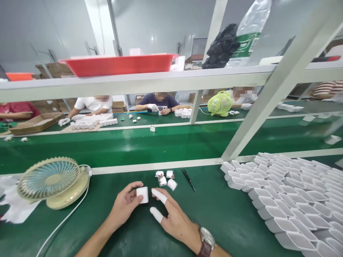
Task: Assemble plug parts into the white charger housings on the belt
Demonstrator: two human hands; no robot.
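Observation:
My left hand (125,201) grips a small white plastic housing (143,195), thumb on its near face and fingers behind. Just to the right, my right hand (174,217) holds nothing; its thumb and index finger, both in white finger cots, are spread apart beside the housing. A wristwatch (207,238) is on that wrist. Beyond the hands lie several small white parts (172,184) with bits of red on some. Close to them rest black tweezers (188,179) on the green tabletop (214,207).
Rows of white hollow casings (284,200) fill the right side. A fan (53,182) with a white cord stands at left. Past a low white rail runs a green conveyor belt (171,142). Co-workers (158,101) sit opposite, under a shelf holding a red tray (120,65).

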